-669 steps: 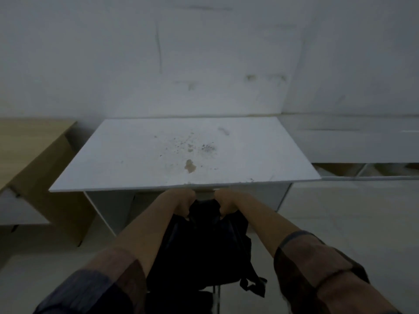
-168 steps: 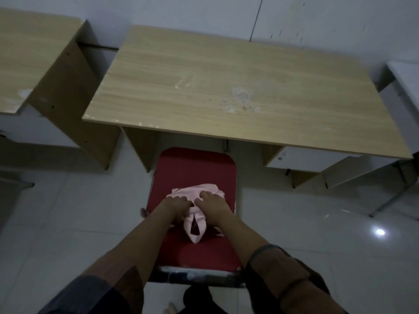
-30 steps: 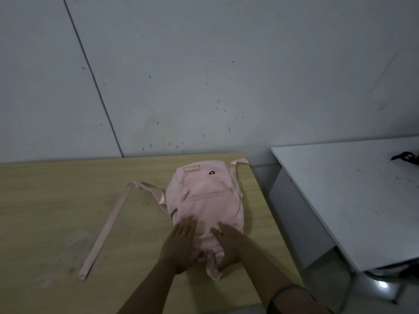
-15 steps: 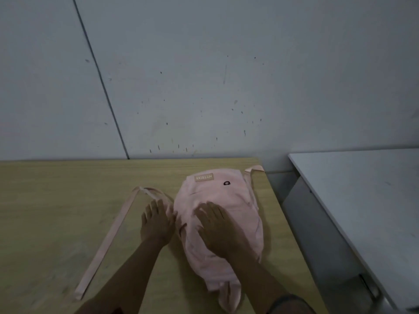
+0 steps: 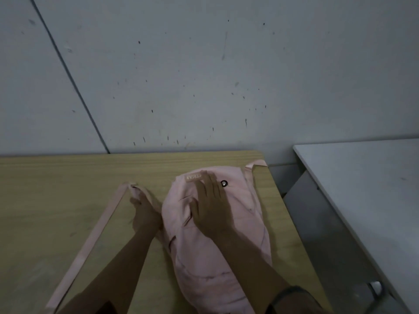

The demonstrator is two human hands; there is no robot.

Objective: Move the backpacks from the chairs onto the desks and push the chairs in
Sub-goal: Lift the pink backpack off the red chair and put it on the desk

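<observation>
Here, the pink backpack [image 5: 229, 223] lies flat on the wooden desk [image 5: 56, 200], toward its right edge. The right hand [image 5: 210, 207] rests open, palm down, on it. The left hand [image 5: 145, 214] lies open beside it, touching the long strap [image 5: 99, 225]. A white desk [image 5: 367, 189] stands right.

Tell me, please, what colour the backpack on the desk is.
Pale pink backpack, clearest in the head view.

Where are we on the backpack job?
Done: the pink backpack lies flat on the wooden desk. In hand: the right hand rests open on it; the left hand is at the strap beside it, grip unclear. Left: pushing the chair in; no chair is in view. The white desk shows no bag in frame.
</observation>
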